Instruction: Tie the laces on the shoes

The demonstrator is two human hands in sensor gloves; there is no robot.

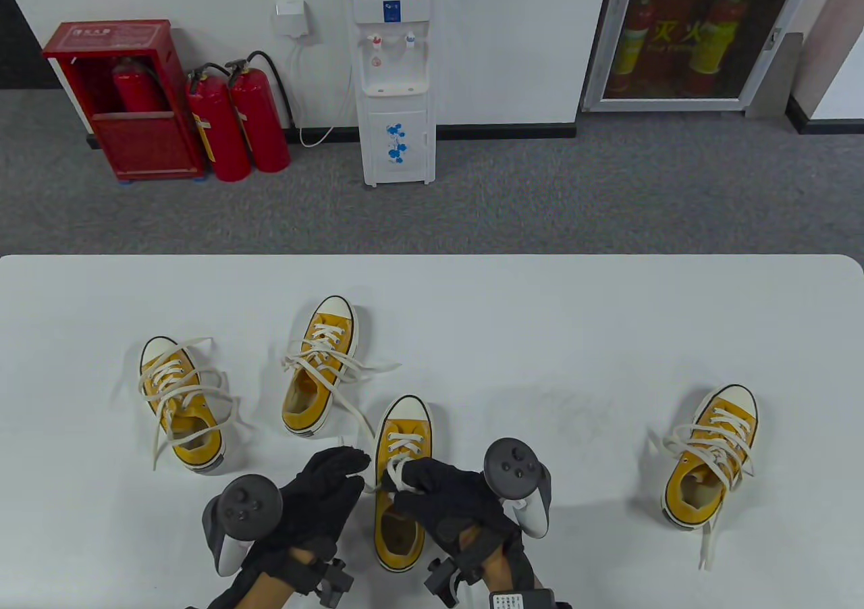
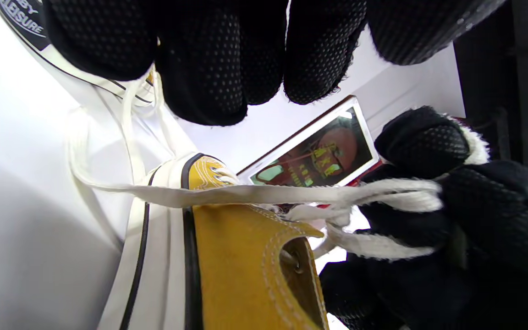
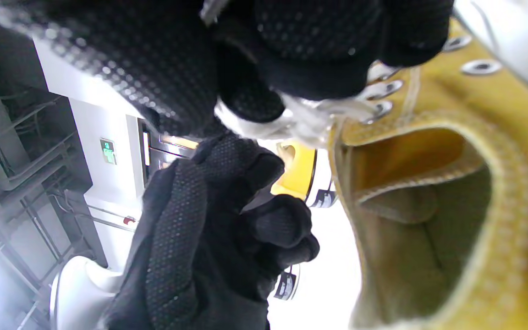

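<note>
A yellow sneaker (image 1: 401, 501) with a white toe cap lies at the near middle of the white table (image 1: 540, 339), toe pointing away. My right hand (image 1: 407, 482) grips its white lace (image 1: 398, 475) over the tongue, with the lace wound round a finger, as the left wrist view (image 2: 397, 195) shows. My left hand (image 1: 352, 468) is just left of the shoe, fingers curled on a strand that runs taut across to the right hand (image 2: 245, 195). The shoe's open mouth (image 3: 429, 183) fills the right wrist view.
Three more yellow sneakers with loose laces lie on the table: one at the far left (image 1: 181, 403), one left of centre (image 1: 320, 366) with a long lace trailing towards my left hand, one at the right (image 1: 712, 460).
</note>
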